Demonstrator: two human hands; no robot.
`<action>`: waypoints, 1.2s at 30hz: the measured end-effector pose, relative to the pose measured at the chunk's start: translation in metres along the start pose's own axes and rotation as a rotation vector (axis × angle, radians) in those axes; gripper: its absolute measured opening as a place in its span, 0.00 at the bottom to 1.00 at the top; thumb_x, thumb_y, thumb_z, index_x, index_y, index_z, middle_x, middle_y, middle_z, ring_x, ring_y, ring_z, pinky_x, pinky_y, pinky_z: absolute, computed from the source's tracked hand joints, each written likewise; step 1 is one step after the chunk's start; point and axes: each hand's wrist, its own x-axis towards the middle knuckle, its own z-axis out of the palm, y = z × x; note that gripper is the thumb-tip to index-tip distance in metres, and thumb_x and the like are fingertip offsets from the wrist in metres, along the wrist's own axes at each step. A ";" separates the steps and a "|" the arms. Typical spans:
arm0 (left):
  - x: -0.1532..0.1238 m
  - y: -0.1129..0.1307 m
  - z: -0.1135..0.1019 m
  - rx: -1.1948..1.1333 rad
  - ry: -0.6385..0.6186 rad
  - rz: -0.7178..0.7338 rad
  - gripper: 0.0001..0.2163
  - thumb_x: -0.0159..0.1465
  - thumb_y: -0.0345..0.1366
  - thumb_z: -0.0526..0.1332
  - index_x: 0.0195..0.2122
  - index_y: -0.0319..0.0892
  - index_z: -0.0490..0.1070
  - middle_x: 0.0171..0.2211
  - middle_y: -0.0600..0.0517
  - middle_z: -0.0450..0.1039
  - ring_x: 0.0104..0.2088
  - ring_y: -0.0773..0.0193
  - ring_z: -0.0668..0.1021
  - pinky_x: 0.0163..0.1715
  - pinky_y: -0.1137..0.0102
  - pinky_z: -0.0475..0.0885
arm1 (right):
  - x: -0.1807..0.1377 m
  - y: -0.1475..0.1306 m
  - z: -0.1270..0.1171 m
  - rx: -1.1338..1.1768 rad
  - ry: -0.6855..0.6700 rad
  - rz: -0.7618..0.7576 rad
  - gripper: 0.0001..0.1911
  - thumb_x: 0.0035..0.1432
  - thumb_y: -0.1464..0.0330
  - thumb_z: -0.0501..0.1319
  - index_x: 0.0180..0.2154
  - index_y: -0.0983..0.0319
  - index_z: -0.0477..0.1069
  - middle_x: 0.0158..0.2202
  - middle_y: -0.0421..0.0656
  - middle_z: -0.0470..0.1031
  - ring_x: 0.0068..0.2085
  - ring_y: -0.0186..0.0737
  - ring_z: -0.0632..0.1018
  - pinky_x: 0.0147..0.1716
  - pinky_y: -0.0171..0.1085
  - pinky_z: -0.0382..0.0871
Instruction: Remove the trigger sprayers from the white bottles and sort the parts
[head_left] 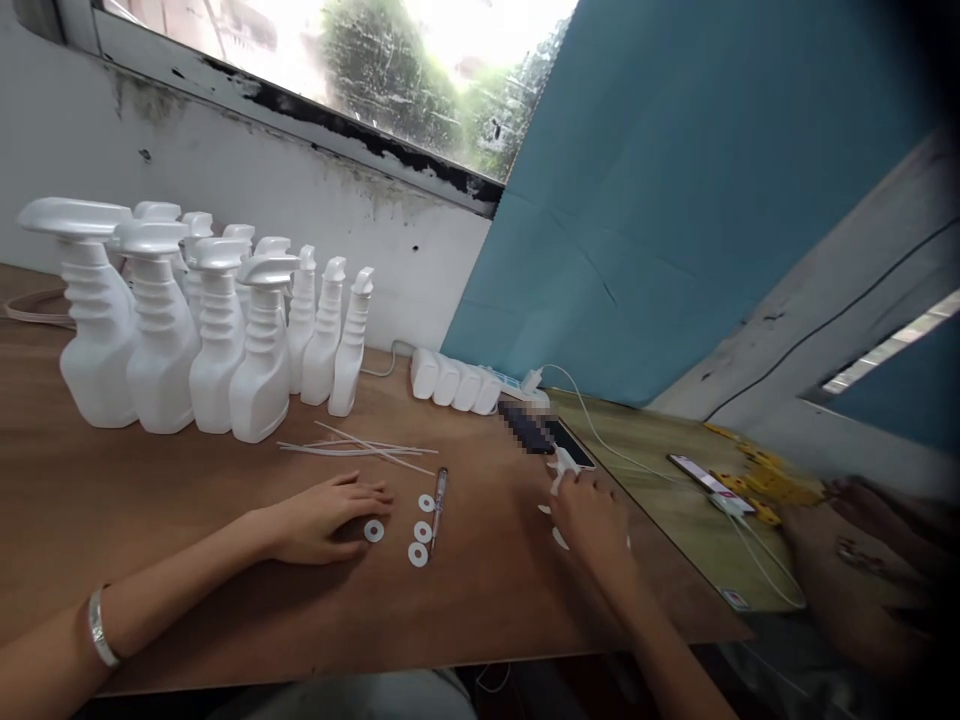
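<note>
My left hand (319,520) lies palm down on the brown table with its fingers stretched out. Its fingertips are beside a flat white ring washer (366,531). Three more white washers (418,554) lie in a column to the right, alongside a thin screwdriver (439,508) with a clear handle. My right hand (596,520) is at the table's right side, fingers curled down over a white plastic trigger piece (568,461); the fingertips are partly hidden. Small white curved pieces (560,539) lie beside that hand. Several thin white tubes (352,449) lie crossed beyond my left hand.
Several white spray bottles (259,375) stand at the back left. White bottles lying down (456,385) sit by the wall, next to a power strip (517,382). Phones (574,445) lie at the right. Another person's arm (847,560) rests at the far right near yellow objects (780,475).
</note>
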 end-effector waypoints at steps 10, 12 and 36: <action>0.005 -0.001 0.001 -0.039 0.035 -0.032 0.08 0.59 0.40 0.58 0.38 0.47 0.72 0.45 0.50 0.70 0.46 0.60 0.70 0.47 0.68 0.61 | -0.005 -0.013 -0.007 0.140 -0.183 -0.111 0.13 0.53 0.78 0.47 0.29 0.65 0.69 0.31 0.54 0.74 0.34 0.51 0.76 0.27 0.39 0.61; 0.006 -0.002 0.002 -0.045 0.058 -0.052 0.07 0.58 0.41 0.58 0.33 0.45 0.72 0.38 0.50 0.71 0.40 0.62 0.71 0.42 0.69 0.62 | 0.000 -0.021 -0.024 0.263 -0.181 -0.160 0.10 0.55 0.73 0.49 0.28 0.64 0.68 0.31 0.53 0.74 0.33 0.51 0.76 0.27 0.39 0.60; 0.010 -0.001 -0.001 -0.513 0.417 -0.369 0.14 0.60 0.45 0.54 0.37 0.40 0.69 0.29 0.53 0.68 0.27 0.67 0.68 0.28 0.74 0.63 | 0.014 -0.153 -0.013 1.665 -0.089 -0.415 0.09 0.45 0.72 0.62 0.33 0.59 0.69 0.32 0.39 0.74 0.32 0.38 0.73 0.34 0.36 0.65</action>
